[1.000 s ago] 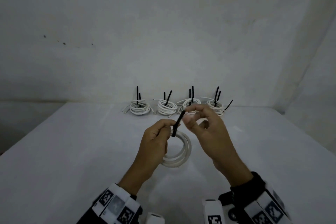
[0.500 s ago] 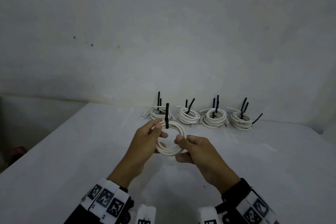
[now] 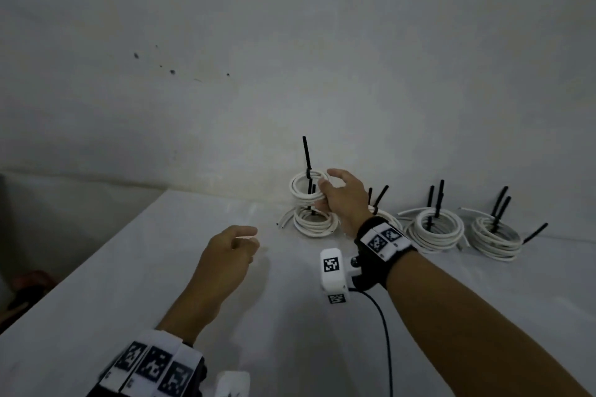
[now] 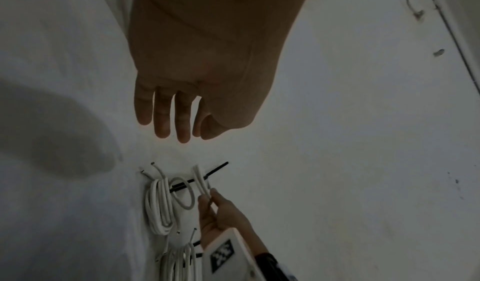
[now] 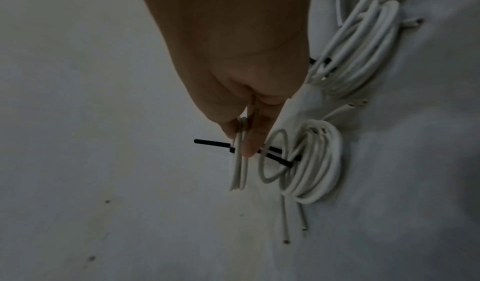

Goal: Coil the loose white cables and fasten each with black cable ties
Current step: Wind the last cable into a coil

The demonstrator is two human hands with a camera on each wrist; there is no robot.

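Observation:
My right hand [image 3: 335, 195] pinches a coiled white cable [image 3: 303, 187] fastened with a black cable tie [image 3: 306, 155], holding it in the air over the leftmost tied coil [image 3: 314, 222] at the back of the table. In the right wrist view thumb and fingers [image 5: 248, 141] grip the held coil [image 5: 239, 170], its cable tie [image 5: 210, 143] sticking out sideways. My left hand [image 3: 237, 245] hovers over the table with relaxed fingers and holds nothing; its fingers [image 4: 162, 119] hang straight in the left wrist view, where the held coil [image 4: 202, 180] also shows.
Further tied white coils [image 3: 433, 230] [image 3: 495, 237] lie in a row along the wall [image 3: 290, 58] at the back of the white table [image 3: 129, 267]. A black wire [image 3: 383, 329] runs from the right wrist camera. The table's left edge drops off at the left.
My left hand let go of the coil and drew back to the left. The right hand carried the tied coil forward to the back row, above the leftmost coil. The head view shifted left.

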